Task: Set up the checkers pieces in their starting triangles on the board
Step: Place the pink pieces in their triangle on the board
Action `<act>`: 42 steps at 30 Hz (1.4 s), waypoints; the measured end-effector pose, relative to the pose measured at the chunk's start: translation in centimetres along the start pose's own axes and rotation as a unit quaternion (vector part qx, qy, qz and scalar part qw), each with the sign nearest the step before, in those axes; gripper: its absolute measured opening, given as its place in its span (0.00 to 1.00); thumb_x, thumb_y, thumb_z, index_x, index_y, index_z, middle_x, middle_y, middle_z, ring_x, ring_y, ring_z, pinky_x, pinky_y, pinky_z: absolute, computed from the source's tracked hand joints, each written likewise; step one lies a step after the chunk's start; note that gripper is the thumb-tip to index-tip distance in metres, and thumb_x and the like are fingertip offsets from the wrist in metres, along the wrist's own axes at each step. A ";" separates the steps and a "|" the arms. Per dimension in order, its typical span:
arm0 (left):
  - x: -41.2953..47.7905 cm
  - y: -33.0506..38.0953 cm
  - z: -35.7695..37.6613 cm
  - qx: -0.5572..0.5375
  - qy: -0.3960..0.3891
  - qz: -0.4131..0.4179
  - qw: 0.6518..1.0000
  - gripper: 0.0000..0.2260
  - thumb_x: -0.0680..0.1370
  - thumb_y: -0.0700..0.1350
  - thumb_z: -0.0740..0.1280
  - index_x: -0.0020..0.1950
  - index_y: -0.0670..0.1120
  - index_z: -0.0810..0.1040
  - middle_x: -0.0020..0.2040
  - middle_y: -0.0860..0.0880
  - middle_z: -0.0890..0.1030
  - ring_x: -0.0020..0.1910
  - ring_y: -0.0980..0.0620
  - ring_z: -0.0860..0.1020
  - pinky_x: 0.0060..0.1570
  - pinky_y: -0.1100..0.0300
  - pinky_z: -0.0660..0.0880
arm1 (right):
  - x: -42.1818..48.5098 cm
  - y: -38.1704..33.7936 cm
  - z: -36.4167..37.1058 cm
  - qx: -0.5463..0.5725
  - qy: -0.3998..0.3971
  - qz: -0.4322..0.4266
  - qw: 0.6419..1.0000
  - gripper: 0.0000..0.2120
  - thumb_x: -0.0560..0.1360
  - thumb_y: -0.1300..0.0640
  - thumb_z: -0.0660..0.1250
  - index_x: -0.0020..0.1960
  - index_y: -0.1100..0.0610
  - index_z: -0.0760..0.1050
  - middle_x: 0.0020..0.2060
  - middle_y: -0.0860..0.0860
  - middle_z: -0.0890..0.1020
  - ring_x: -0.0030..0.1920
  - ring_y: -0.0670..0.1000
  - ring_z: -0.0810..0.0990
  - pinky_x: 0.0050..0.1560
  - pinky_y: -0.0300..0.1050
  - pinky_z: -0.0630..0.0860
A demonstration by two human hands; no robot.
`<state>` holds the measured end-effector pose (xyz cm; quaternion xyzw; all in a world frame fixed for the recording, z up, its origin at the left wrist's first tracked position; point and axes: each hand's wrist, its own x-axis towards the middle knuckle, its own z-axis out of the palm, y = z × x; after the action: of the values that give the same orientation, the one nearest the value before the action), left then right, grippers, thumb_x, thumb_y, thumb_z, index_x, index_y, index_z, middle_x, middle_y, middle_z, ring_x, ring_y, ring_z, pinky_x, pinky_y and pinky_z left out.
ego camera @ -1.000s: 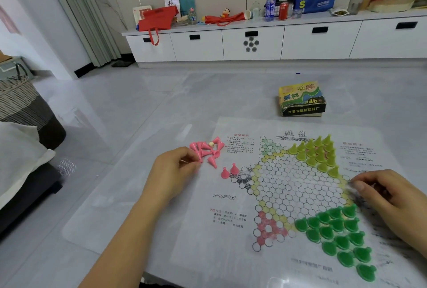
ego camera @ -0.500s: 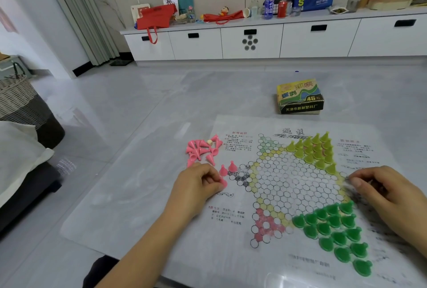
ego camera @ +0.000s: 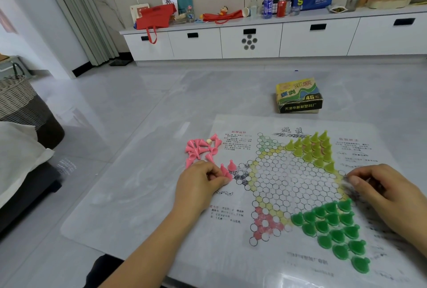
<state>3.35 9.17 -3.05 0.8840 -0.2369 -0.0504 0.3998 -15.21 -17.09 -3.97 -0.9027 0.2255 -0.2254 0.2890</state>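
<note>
my left hand (ego camera: pixel 203 183) pinches a pink piece (ego camera: pixel 227 175) at the board (ego camera: pixel 286 186)'s left triangle, just left of centre frame, beside two standing pink pieces (ego camera: pixel 231 165), so i judge i'm filling the pink corner. my right hand (ego camera: pixel 388 193) rests curled on the board's right edge; whether it grips anything i cannot tell. next i should seat this piece upright on a free circle, then reach for the pink pile (ego camera: pixel 201 149) just above.

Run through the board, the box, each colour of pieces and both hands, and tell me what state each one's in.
board, laid flat, middle cells empty.
box, closed, beyond the board.
green pieces, upright, filling the near right triangle.
yellow pieces, upright, filling the far right triangle.
pink pile, tipped over, loose, left of the board.
left hand, pinching a pink piece at the left triangle.
right hand, fingers curled, resting on the board's right edge.
</note>
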 end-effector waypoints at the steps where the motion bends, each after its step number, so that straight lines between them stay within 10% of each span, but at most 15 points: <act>1: 0.0 0.0 0.1 0.002 0.001 -0.001 1.000 0.10 0.67 0.47 0.74 0.31 0.54 0.74 0.34 0.54 0.76 0.32 0.58 0.71 0.35 0.62 0.67 | 0.0 -0.1 -0.1 0.001 -0.002 0.001 1.000 0.13 0.65 0.35 0.54 0.43 0.39 0.72 0.41 0.42 0.77 0.48 0.40 0.73 0.42 0.29 0.68; 10: 0.3 0.0 0.4 0.024 0.009 -0.011 1.000 0.09 0.66 0.50 0.75 0.32 0.50 0.76 0.36 0.51 0.79 0.33 0.55 0.73 0.34 0.61 0.67 | -0.2 -0.7 -0.1 -0.009 -0.012 0.017 1.000 0.06 0.73 0.57 0.66 0.41 0.46 0.74 0.40 0.45 0.76 0.40 0.46 0.75 0.36 0.43 0.68; 29: 0.9 0.6 -1.9 -0.012 -0.026 -0.055 0.998 0.14 0.67 0.50 0.74 0.30 0.43 0.75 0.26 0.51 0.70 0.26 0.54 0.65 0.31 0.59 0.61 | -0.3 -0.9 -0.2 -0.025 -0.020 0.030 0.999 0.03 0.73 0.57 0.66 0.43 0.49 0.76 0.40 0.45 0.76 0.40 0.45 0.75 0.37 0.37 0.67; 42: 5.0 -2.3 -4.7 0.042 0.096 -0.073 0.992 0.09 0.71 0.40 0.69 0.50 0.45 0.75 0.47 0.47 0.73 0.43 0.50 0.72 0.42 0.60 0.65 | 1.3 -6.6 -1.3 0.085 -0.065 -0.005 0.994 0.08 0.74 0.57 0.65 0.43 0.42 0.74 0.40 0.44 0.81 0.42 0.43 0.77 0.39 0.33 0.72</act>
<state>9.97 11.39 -1.09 0.9157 -0.1341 0.0151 0.3786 -13.03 -13.50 1.44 -0.8890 0.1816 -0.1857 0.3772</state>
